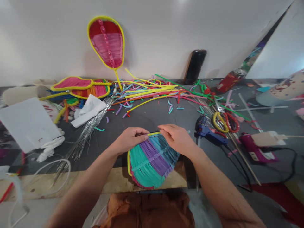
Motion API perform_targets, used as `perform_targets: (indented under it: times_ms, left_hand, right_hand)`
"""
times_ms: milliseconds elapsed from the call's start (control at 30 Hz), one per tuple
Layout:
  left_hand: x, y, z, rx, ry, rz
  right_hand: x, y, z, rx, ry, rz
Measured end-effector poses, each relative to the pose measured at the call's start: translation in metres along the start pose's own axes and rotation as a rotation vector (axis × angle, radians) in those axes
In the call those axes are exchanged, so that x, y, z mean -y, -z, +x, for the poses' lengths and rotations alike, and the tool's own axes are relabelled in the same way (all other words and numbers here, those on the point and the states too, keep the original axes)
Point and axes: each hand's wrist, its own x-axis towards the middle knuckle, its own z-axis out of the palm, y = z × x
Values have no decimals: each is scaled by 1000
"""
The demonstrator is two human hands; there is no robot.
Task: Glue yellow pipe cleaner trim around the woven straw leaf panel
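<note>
A leaf-shaped pipe-cleaner piece (152, 167) in teal, purple and blue bands lies tilted at the table's front edge. A yellow pipe cleaner (154, 134) runs along its far edge and shows again down its left side; dark pink trims the near edge. My left hand (130, 139) is closed, thumb and fingers pinching the yellow strip and the rim at the far left. Across from it, my right hand (177, 139) is also closed, its fingertips pinched at the yellow strip's right end and covering part of the blue band.
Loose pipe cleaners (152, 91) and cut bits lie behind my hands. Rightward are a blue glue gun (210, 131), scissors (220, 122), a power strip (258, 147), a can (230, 80) and a leaning phone (196, 66). A pink paddle-shaped piece (106, 44) leans at the back; silver strands (87, 126) lie left.
</note>
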Motion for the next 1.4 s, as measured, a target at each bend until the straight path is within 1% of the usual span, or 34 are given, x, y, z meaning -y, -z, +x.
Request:
perform_targets:
  times_ms: [67, 100, 133, 200, 333, 500, 567, 767, 900, 967, 1067, 1133, 1267, 1400]
  left_hand:
    - [1, -5, 0, 18, 3, -5]
    - [1, -6, 1, 22, 6, -13]
    - [2, -8, 1, 25, 8, -27]
    - [4, -10, 1, 25, 9, -59]
    - [3, -9, 0, -20, 21, -129]
    - [3, 0, -2, -78, -6, -396]
    - [6, 3, -1, -100, 2, -435]
    - [11, 4, 2, -147, -2, -371]
    - [14, 3, 2, -170, -5, -367]
    - [16, 2, 2, -158, 9, -375]
    - [16, -2, 3, -101, 40, -381]
    - [14, -6, 4, -61, 55, -362]
    - [10, -15, 5, -30, 69, -325]
    - [9, -21, 5, -78, 47, -286]
  right_hand:
    - [4, -2, 0, 117, -40, 27]
    - [6, -2, 0, 156, -57, 43]
    - [7, -2, 0, 181, -69, 64]
    - [9, -1, 1, 193, -79, 111]
    - [6, 1, 1, 153, -102, 136]
    - [-9, 8, 1, 14, -182, 116]
    - [-14, 10, 1, -27, -208, 104]
    - [-18, 9, 2, -51, -226, 99]
    - [-18, 11, 1, -17, -225, 85]
    - [-17, 12, 1, -3, -212, 82]
    - [-13, 13, 1, -14, -160, 91]
    - [-8, 12, 1, 21, -125, 94]
    - [0, 9, 2, 163, -75, 73]
    - [1, 7, 2, 162, -77, 54]
